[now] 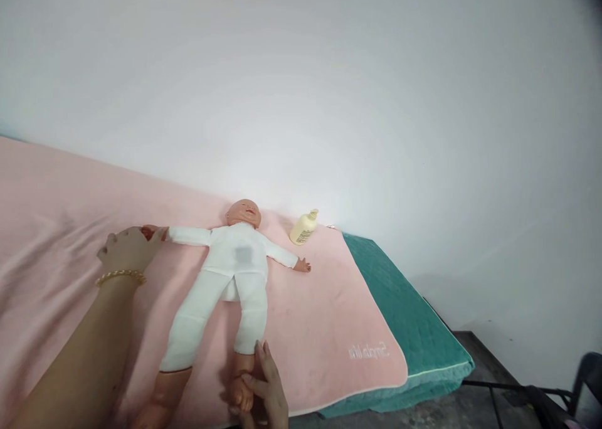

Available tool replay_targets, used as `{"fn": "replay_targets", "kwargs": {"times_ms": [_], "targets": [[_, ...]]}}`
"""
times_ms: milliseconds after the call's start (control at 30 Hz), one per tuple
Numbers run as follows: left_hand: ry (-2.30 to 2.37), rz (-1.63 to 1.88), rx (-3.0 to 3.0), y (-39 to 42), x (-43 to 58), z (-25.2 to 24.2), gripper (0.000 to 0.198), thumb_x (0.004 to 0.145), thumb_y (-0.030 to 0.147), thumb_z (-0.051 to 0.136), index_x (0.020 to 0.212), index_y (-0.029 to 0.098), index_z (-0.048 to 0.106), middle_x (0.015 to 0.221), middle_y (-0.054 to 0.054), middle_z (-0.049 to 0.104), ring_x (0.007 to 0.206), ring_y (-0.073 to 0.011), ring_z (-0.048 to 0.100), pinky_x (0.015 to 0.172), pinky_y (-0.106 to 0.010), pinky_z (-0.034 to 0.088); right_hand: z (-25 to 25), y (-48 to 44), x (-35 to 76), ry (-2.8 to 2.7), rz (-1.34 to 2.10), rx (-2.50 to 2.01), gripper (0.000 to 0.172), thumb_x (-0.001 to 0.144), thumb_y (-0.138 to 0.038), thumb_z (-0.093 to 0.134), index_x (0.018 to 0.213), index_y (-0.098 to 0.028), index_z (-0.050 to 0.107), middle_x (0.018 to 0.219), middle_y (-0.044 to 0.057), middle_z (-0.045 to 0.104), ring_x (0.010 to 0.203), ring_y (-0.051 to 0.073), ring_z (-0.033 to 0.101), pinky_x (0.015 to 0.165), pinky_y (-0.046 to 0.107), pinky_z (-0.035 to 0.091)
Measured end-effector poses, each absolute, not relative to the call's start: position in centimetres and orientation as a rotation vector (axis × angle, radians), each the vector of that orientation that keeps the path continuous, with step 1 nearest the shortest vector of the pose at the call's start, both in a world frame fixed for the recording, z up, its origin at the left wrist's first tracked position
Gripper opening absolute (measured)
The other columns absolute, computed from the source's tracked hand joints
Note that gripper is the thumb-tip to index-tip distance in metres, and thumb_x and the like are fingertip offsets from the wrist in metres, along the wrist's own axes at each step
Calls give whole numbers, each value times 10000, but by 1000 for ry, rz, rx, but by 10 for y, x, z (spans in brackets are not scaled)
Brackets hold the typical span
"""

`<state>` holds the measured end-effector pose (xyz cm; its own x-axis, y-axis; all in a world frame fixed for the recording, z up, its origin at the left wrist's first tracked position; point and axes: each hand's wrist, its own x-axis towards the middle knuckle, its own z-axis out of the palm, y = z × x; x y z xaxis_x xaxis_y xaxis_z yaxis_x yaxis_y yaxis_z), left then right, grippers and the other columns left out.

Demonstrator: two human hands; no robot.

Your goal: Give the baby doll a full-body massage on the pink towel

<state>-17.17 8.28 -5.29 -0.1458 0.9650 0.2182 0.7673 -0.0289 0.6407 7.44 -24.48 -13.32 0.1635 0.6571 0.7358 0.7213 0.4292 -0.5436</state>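
Note:
A baby doll in a white one-piece suit lies on its back on a pink blanket, arms spread and head toward the wall. My left hand, with a gold bracelet on the wrist, is closed around the doll's hand at the left. At the bottom edge my right hand wraps its fingers around the doll's bare foot. The other bare leg lies free beside it.
A pale yellow bottle lies on the blanket by the wall, right of the doll's head. The blanket covers a green mattress whose corner shows at right. Beyond it are dark floor and a black frame. A white wall rises behind.

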Motion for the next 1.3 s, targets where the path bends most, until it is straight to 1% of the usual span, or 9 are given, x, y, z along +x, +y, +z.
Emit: {"fn": "replay_targets", "kwargs": {"times_ms": [67, 133, 367, 467, 633, 800, 933, 1167, 1300], "targets": [[2060, 875, 1723, 82, -168, -53, 587, 805, 609, 497, 1007, 69, 609, 1043, -328, 641, 1207, -521, 480, 863, -652, 414, -138, -244, 72, -1494, -12, -1274, 381, 846, -247, 664, 1214, -346, 662, 1425, 58, 553, 1286, 332, 551, 963, 514, 565], [2022, 923, 1722, 81, -162, -49, 565, 822, 587, 506, 1057, 82, 593, 1079, -305, 641, 1216, -503, 486, 893, -651, 411, -139, -242, 70, -1455, 80, -1269, 367, 851, -267, 674, 1210, -340, 667, 1440, 59, 538, 1309, 334, 528, 1009, 533, 529], [1666, 1461, 1744, 68, -137, -29, 677, 846, 381, 547, 1388, -4, 421, 1371, -268, 523, 1283, -386, 494, 1066, -530, 407, -111, -229, 76, -1427, 213, -1258, 368, 891, -273, 639, 1258, -278, 636, 1477, 115, 494, 1337, 318, 498, 1033, 483, 513], [1479, 1652, 1839, 55, -119, -25, 567, 886, 385, 533, 1349, 60, 489, 1344, -209, 566, 1281, -338, 509, 1085, -495, 407, -88, -213, 81, -1418, 239, -1281, 322, 903, -263, 625, 1223, -253, 651, 1464, 135, 509, 1332, 305, 510, 1045, 463, 503], [1098, 1784, 2120, 34, -94, -21, 260, 946, 386, 508, 1081, 229, 665, 1120, -55, 723, 1192, -252, 601, 1063, -441, 437, -50, -166, 88, -1408, 268, -1230, 312, 884, -256, 642, 1195, -236, 645, 1443, 140, 534, 1337, 291, 510, 1061, 459, 485], [700, 1396, 2457, 30, -84, -23, 313, 928, 459, 546, 1136, 271, 686, 1177, -46, 722, 1187, -265, 610, 1069, -477, 414, -19, -124, 92, -1323, 381, -1289, 353, 884, -285, 641, 1229, -226, 595, 1474, 120, 506, 1371, 261, 479, 1101, 451, 439], [658, 1304, 2458, 33, -82, -28, 383, 921, 521, 535, 1183, 280, 678, 1201, -59, 712, 1163, -270, 623, 1066, -498, 424, -5, -112, 93, -1326, 451, -1318, 382, 884, -322, 645, 1245, -228, 568, 1463, 103, 525, 1363, 254, 489, 1119, 455, 414], [818, 1415, 2250, 28, -88, -21, 381, 893, 535, 580, 1150, 269, 671, 1197, -41, 712, 1144, -260, 621, 1032, -423, 468, -10, -131, 88, -1322, 402, -1337, 379, 892, -314, 638, 1257, -224, 581, 1476, 117, 507, 1371, 262, 479, 1097, 452, 439], [1126, 1640, 1993, 32, -101, -17, 336, 907, 473, 569, 1134, 253, 684, 1205, -44, 707, 1103, -251, 636, 1010, -409, 475, -27, -160, 83, -1336, 328, -1319, 375, 901, -299, 630, 1267, -228, 591, 1468, 135, 510, 1327, 268, 529, 1010, 411, 523]]}}
